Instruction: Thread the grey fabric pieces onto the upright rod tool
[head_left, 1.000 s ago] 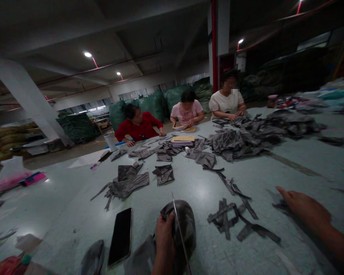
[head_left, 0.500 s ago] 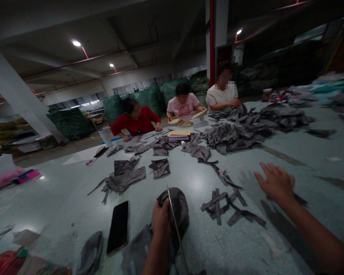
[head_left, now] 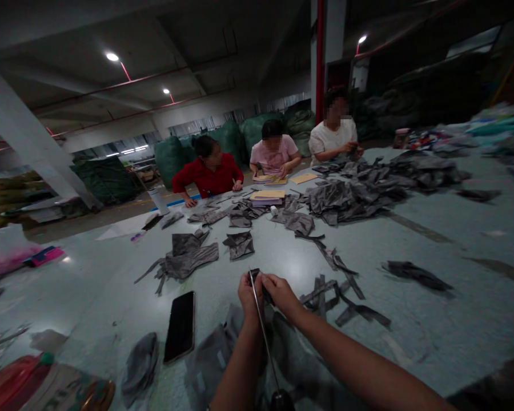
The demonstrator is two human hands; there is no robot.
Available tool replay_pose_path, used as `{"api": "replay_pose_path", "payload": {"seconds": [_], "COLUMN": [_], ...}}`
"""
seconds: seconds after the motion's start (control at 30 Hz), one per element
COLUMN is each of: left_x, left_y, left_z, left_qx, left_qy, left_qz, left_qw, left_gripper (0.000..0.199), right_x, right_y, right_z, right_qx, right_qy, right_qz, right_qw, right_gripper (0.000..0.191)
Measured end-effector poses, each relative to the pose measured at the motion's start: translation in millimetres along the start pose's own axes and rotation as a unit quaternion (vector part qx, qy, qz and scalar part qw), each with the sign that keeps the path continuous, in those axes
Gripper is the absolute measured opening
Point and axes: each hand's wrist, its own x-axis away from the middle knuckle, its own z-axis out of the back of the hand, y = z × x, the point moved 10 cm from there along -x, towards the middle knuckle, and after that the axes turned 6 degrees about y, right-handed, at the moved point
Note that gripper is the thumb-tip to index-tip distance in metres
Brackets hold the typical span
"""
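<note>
Head view: the person's left hand [head_left: 248,301] and right hand [head_left: 281,292] meet just above the table, knuckles nearly touching. The fingers [head_left: 257,294] of both hands curl inward and pinch a small scrap of dark grey shiny fabric [head_left: 256,282] at the tip of a long thin steel rod [head_left: 263,334]. From the fingers, the rod slants down toward the person and ends in a dark knob [head_left: 278,401]. Left of the fingers, a black smartphone [head_left: 180,326] lies on the pale green table [head_left: 415,342], and beyond it sits a crumpled grey fabric bundle [head_left: 140,368]. Below the fingers, a grey cloth [head_left: 212,357] spreads beneath the forearms. Just right of the fingers lies a tangle of dark grey strips [head_left: 325,299], with a lone dark strip [head_left: 415,275] farther out. Ahead of the fingers are cut grey pieces [head_left: 184,257], and a large heap of grey fabric [head_left: 351,200] rises farther on. Well beyond, a co-worker in a pink top [head_left: 274,154] sits at the table's far edge, hands on pale paper [head_left: 268,178].
</note>
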Motion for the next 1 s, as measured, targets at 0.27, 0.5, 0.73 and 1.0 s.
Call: {"api": "replay_pose_path", "payload": {"seconds": [0.27, 0.5, 0.73, 1.0], "left_x": [-10, -6, -14, -22], "left_y": [6, -19, -9, 10], "left_z": [1.7, -16.2, -23.2, -25.7], "left_qx": [0.002, 0.153, 0.172, 0.19], "left_qy": [0.018, -0.041, -0.075, -0.096], "left_qz": [0.0, 0.12, 0.137, 0.15], "left_qw": [1.0, 0.98, 0.973, 0.966], "left_gripper": [0.039, 0.041, 0.042, 0.035], "right_x": [-12, -27, -39, -53], "right_y": [23, 12, 16, -2], "right_z": [-9, 11, 9, 19], "right_qx": [-0.044, -0.036, -0.09, -0.012], "right_qy": [0.0, 0.042, 0.031, 0.058], "right_qz": [-0.051, -0.024, -0.048, -0.002], "right_qw": [0.998, 0.998, 0.994, 0.998], "right_gripper": [0.035, 0.033, 0.035, 0.03]}}
